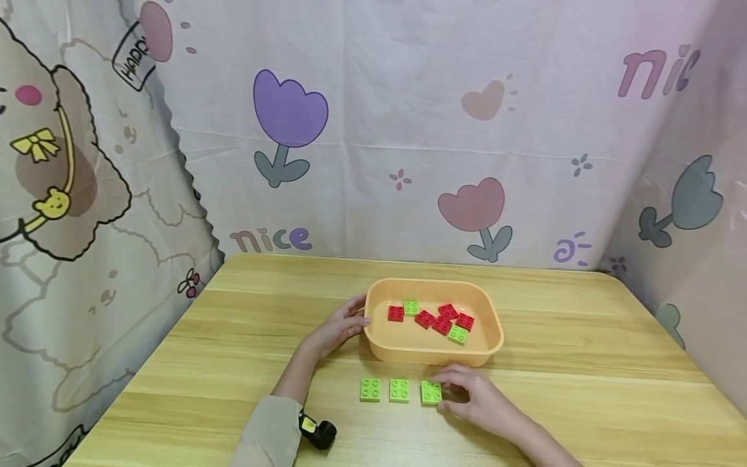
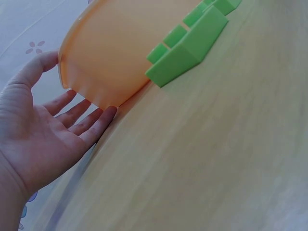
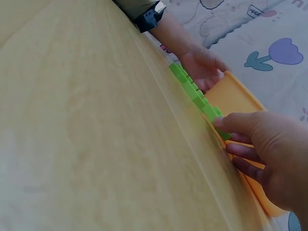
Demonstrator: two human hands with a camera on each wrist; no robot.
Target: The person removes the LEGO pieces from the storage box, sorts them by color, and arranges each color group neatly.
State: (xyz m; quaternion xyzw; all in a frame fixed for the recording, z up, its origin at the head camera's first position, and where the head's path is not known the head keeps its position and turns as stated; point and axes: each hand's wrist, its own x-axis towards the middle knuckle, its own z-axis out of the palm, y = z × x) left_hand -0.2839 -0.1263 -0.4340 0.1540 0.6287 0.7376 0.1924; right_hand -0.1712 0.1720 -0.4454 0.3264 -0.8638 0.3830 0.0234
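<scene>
Three light-green toy building bricks lie in a row on the table in front of an orange plastic tray (image 1: 432, 356). At the row's right end, my right hand (image 1: 481, 399) holds the right-hand green brick (image 1: 430, 393) by its right side, between thumb and fingers. The middle green brick (image 1: 399, 390) and the left green brick (image 1: 370, 390) stand apart, studs up. My left hand (image 1: 338, 331) rests against the tray's left end. In the left wrist view its fingertips (image 2: 108, 113) touch the outer wall, with the thumb at the rim.
Inside the tray lie several red bricks (image 1: 425, 319) and two green ones, a back green brick (image 1: 411, 307) and a front green brick (image 1: 458, 335). A black wrist device (image 1: 318, 431) sits by the left sleeve. A printed curtain (image 1: 373, 130) hangs behind the wooden table (image 1: 233, 363).
</scene>
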